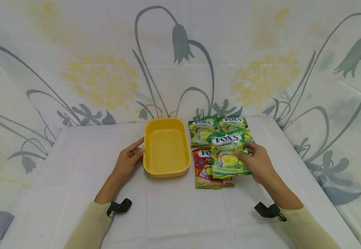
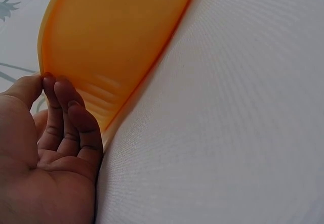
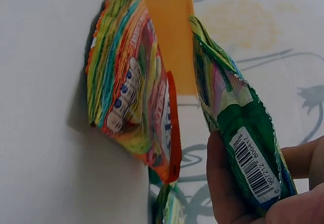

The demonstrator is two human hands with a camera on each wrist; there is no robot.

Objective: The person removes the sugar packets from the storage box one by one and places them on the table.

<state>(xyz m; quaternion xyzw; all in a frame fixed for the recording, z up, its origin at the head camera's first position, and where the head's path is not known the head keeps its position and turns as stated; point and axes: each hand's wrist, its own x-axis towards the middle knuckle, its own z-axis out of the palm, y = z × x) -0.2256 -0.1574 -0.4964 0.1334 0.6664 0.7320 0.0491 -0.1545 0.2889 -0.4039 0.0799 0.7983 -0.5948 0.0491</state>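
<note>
A yellow plastic tray (image 1: 167,174) sits on the white cloth in the middle of the head view. My left hand (image 1: 129,159) holds it at its left side; in the left wrist view the thumb and curled fingers (image 2: 76,113) meet at the tray's rim and outer wall. My right hand (image 1: 259,162) pinches a green Fox's Spring Tea candy bag (image 1: 229,154) by its right edge. In the right wrist view that bag shows its barcode (image 3: 255,166), with fingers and thumb on either side. It overlaps a red Fox's candy bag (image 1: 203,169) lying under it in the head view.
Two more green candy bags, one left (image 1: 201,133) and one right (image 1: 234,124), lie behind the held one, right of the tray. A flower-print cloth (image 1: 164,79) rises behind the table and along both sides.
</note>
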